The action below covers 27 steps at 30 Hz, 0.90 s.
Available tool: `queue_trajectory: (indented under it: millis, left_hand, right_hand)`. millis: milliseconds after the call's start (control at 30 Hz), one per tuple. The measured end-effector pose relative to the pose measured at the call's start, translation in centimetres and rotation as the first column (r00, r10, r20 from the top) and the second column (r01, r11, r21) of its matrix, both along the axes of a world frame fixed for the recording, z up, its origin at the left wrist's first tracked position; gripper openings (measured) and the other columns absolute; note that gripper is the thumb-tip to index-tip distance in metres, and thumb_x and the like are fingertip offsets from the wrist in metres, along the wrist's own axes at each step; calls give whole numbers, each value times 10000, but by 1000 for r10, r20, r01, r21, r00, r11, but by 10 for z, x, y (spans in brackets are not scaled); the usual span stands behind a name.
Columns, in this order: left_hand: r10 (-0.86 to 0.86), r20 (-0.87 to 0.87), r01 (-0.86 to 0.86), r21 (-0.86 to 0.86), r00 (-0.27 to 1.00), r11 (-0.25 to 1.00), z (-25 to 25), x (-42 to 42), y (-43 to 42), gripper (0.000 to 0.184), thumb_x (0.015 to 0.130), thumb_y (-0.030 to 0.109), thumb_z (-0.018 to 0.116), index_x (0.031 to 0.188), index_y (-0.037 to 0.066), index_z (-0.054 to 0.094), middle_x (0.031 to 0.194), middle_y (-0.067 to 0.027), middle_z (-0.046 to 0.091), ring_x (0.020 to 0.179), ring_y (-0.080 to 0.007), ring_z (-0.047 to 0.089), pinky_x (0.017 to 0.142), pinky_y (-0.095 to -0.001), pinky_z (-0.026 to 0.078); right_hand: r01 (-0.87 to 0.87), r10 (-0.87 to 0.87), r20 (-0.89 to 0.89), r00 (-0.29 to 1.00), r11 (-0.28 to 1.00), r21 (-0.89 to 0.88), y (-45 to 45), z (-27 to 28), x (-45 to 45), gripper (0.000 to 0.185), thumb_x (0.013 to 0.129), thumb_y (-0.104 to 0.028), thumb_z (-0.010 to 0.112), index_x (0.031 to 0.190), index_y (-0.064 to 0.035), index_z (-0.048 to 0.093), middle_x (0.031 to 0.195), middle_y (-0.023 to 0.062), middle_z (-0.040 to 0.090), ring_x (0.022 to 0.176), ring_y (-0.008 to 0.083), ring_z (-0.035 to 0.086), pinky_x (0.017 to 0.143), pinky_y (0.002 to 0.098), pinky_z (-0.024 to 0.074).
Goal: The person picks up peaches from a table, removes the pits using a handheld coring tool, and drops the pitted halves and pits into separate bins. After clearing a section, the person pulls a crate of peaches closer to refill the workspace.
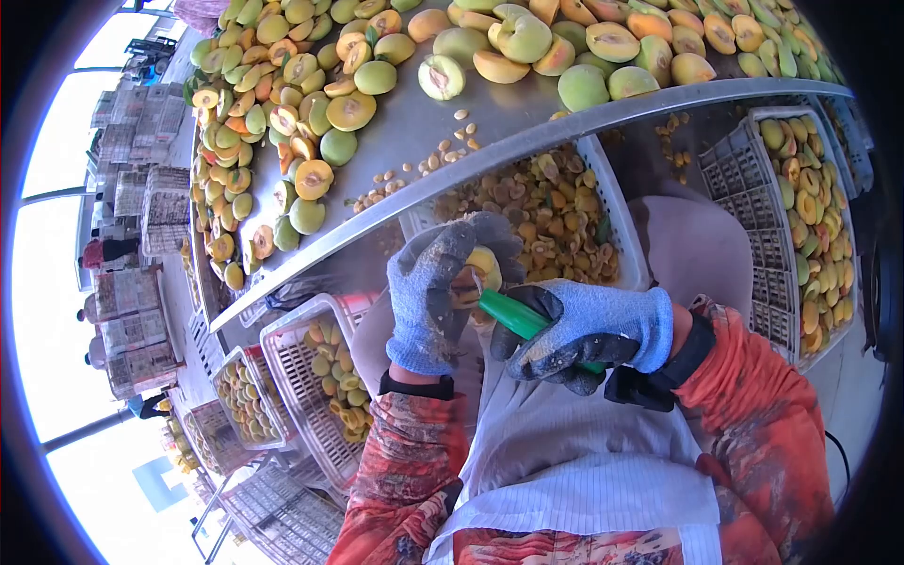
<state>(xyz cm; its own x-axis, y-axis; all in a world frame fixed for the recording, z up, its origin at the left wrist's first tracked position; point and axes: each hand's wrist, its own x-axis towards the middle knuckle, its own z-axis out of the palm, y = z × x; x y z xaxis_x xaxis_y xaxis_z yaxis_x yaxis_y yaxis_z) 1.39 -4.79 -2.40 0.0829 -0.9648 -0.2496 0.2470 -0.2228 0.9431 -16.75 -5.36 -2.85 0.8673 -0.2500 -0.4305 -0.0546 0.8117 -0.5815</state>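
My left hand (428,292), in a blue-grey dirty glove, is closed around a cut apricot (485,266) with pale orange flesh. Beside it, my right hand (589,330) wears a similar glove and grips a green-handled tool (513,314). The tool's near end points at the fruit; its working part is hidden, so its kind does not show. Both hands are over my lap, just in front of the metal table edge (527,141). Halved apricots (350,111), green outside and orange inside, lie on the table beyond.
Under the table edge stands a white crate (617,212) of small cut fruit pieces. Another crate (753,226) of halves is at the right, and more crates (306,363) of fruit are at the left. Loose pits (443,155) lie along the table rim. Stacked crates (127,330) and people stand far left.
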Motion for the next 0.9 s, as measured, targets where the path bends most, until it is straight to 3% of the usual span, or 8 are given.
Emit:
queue_trajectory:
  millis: [67,267,367,533,667,733,833,900]
  left_hand:
    - [72,-31,-69,73,997,995,3,-2,-1,190,792,112,610,931,-18,621,811,-75,628,669,-136,602,598,-239,496]
    - [-24,-68,27,49,997,998,3,-7,-5,255,799,165,587,932,-51,603,808,-127,637,674,-194,619,615,-291,515]
    - [-91,-114,97,52,989,994,-18,4,-7,315,815,207,563,948,-77,593,833,-169,639,709,-239,638,654,-337,537]
    - [-165,-85,173,107,983,979,-3,-3,-6,413,837,277,556,1007,-98,573,893,-209,633,757,-285,645,694,-361,544]
    - [-167,-326,232,171,930,958,-22,1,-9,414,839,301,562,1021,-71,571,860,-173,638,772,-278,640,710,-368,539]
    - [66,-706,37,130,705,991,-45,5,-6,428,847,343,553,1060,-29,557,894,-141,628,863,-268,622,751,-392,528]
    - [139,-639,-10,201,757,980,-27,9,-5,404,874,328,517,1092,-12,539,996,-148,606,929,-286,602,798,-429,518]
    - [183,-602,-53,227,777,973,-21,14,-4,392,887,320,499,1108,-3,530,1047,-151,596,961,-295,593,822,-448,513]
  right_hand:
    - [-3,4,48,999,1000,-14,-1,-3,1,341,746,-120,698,1042,-37,550,698,13,549,481,73,499,368,212,402]
    - [33,-33,-1,999,982,-187,5,-8,4,340,761,-136,694,1042,-36,530,705,13,537,461,76,481,376,218,408]
    - [-108,0,-297,955,931,-349,-3,12,2,350,757,-141,700,1042,-41,523,707,5,531,472,71,480,394,211,397]
    - [79,-73,95,993,995,-66,7,-17,0,240,756,-115,667,946,-37,543,638,32,515,426,85,477,351,221,374]
    - [118,-118,76,990,993,1,12,-11,-3,242,757,-116,674,954,-34,560,647,25,522,411,77,465,345,213,361]
    - [257,-241,149,959,961,-104,14,2,-3,247,779,-137,670,974,-41,552,639,18,521,405,69,458,339,214,339]
    - [407,-451,-143,881,877,-256,11,20,-7,265,801,-170,664,998,-40,542,651,10,524,424,47,456,369,207,355]
    - [371,-504,-171,847,790,-488,6,8,-14,294,814,-212,656,1016,-36,535,653,48,555,488,119,532,462,263,428]
